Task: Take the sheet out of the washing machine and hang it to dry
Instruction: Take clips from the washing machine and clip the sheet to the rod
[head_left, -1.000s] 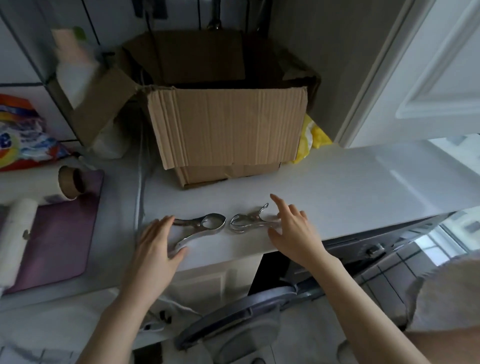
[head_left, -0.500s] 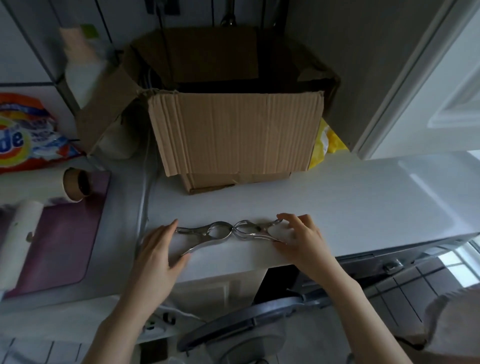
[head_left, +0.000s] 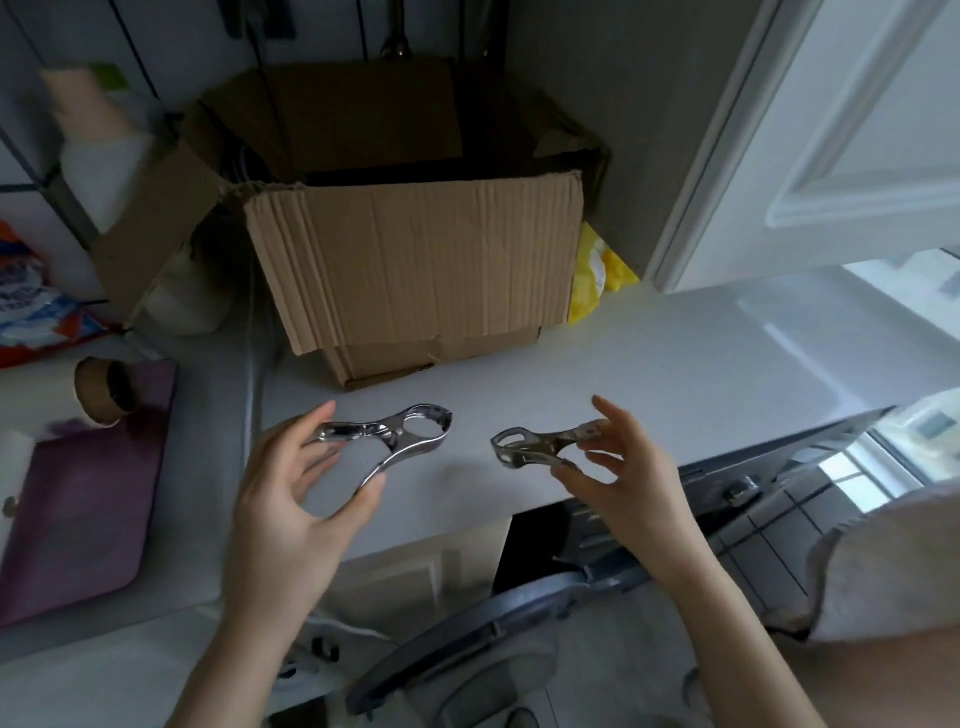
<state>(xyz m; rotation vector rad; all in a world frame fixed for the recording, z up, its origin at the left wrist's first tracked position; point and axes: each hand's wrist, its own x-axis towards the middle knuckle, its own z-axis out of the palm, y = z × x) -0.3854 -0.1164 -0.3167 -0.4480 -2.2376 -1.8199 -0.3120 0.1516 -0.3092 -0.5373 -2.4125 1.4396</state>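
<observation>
My left hand (head_left: 291, 499) grips a large shiny metal clothes clip (head_left: 395, 436) by its handles, lifted just above the white countertop (head_left: 675, 364). A second metal clip (head_left: 540, 444) is pinched between the fingers of my right hand (head_left: 618, 478), also off the surface. The two clips are apart, jaws pointing toward each other. Below the counter the washing machine's round door (head_left: 467, 629) stands open. A pale, textured cloth (head_left: 883, 566) bulges in at the lower right; I cannot tell whether it is the sheet.
An open cardboard box (head_left: 415, 260) stands at the back of the counter, a yellow bag (head_left: 597, 275) beside it. At left are a detergent pack (head_left: 31, 306), a cardboard roll (head_left: 104, 389) and a purple mat (head_left: 78, 493). A white door (head_left: 857, 130) is at right.
Both hands closed on the clips that lay touching on the counter, lifted them and drew them apart, the left one leftward and the right one rightward.
</observation>
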